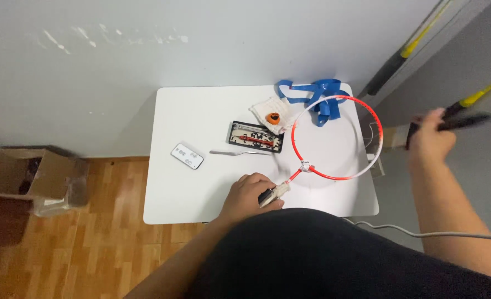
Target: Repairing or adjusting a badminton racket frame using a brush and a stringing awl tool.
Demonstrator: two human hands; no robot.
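Red racket frame (334, 138) in left hand (251, 196)

A white remote (187, 155) and a metal tool (240, 153) are laid on the white table (179, 194). A black tray (255, 137) is set beside a white cloth (267, 111) topped by a small orange piece (273, 117). A blue strap (312, 94) is coiled near the wall. A cardboard box (18, 174) is seen on the wooden floor (79, 249).

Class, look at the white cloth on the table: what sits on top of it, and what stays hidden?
An orange-and-black object sits on top of the white cloth. Whatever lies beneath the cloth on the white table is covered.
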